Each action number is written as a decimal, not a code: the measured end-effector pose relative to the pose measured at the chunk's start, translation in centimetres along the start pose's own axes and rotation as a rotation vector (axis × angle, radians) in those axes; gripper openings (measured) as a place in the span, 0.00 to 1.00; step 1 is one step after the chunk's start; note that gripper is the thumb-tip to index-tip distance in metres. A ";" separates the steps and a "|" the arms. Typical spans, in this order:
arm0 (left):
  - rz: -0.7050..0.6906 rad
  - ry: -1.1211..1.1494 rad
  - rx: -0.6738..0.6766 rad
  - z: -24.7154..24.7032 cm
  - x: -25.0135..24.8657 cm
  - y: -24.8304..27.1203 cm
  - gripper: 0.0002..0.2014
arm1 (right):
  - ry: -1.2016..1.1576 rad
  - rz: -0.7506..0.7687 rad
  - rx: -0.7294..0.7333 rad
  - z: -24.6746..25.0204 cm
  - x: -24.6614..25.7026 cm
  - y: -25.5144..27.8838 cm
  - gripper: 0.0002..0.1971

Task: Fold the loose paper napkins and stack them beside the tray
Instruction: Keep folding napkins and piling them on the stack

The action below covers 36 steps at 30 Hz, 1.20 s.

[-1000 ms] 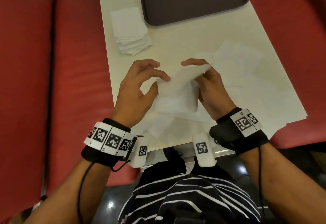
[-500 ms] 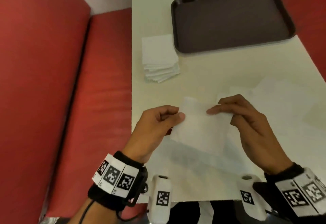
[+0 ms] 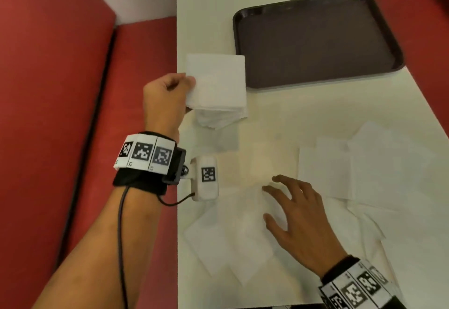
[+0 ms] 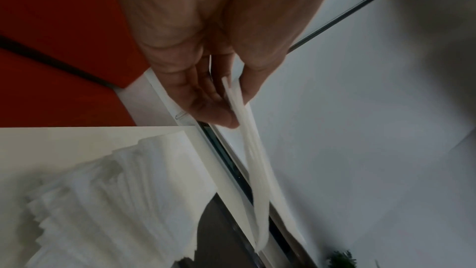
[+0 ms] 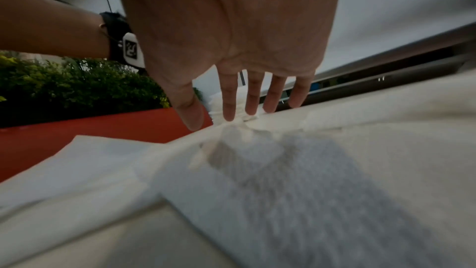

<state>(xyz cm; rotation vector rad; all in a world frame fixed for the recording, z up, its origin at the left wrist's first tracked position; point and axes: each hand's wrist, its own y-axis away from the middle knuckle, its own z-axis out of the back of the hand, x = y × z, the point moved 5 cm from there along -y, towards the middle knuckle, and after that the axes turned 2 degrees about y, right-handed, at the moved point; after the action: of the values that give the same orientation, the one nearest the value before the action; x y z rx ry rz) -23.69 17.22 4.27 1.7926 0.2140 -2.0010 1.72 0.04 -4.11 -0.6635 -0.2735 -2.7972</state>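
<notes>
While a folded napkin (image 3: 216,82) is pinched at its edge between thumb and curled fingers of the left hand (image 3: 165,99), it is held over the stack of folded napkins (image 3: 220,116), which lies on the worktop (image 3: 286,119) just beside the dark tray (image 3: 315,39). The right hand (image 3: 298,221) is spread, fingers straight, over the loose napkins (image 3: 233,235) strewn nearer the person.

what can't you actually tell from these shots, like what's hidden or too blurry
- How many napkins are in the stack: head view, the folded napkin held by the left hand covers it.
- Whether the right hand touches the loose napkins: right wrist view is blurred.
- The tray: its far corner is cut off in the head view.
- How many loose napkins overlap: white on white.
</notes>
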 end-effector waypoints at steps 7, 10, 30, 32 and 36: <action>-0.002 -0.197 -0.084 -1.5 1.1 -2.6 0.11 | 0.059 -0.081 -0.031 0.2 -2.0 -1.5 0.28; -0.060 -0.476 -0.111 -2.0 1.0 -2.9 0.18 | 0.126 -0.077 -0.021 0.1 -2.8 -2.1 0.29; -0.291 -1.036 0.537 -1.9 12.1 14.2 0.27 | 0.186 -0.046 0.067 1.6 -4.3 -2.0 0.26; -0.274 -1.051 0.475 -1.5 12.3 14.0 0.29 | 0.199 -0.042 0.030 1.4 -4.3 -2.1 0.23; -0.276 -1.052 0.384 -0.7 12.1 13.8 0.29 | 0.105 -0.036 -0.042 1.7 -4.3 -2.2 0.12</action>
<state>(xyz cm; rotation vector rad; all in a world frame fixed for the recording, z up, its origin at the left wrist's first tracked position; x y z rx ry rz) -17.95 2.58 -5.23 0.6663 -0.2868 -3.0320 5.49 3.43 -4.83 -0.5228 -0.2088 -2.8678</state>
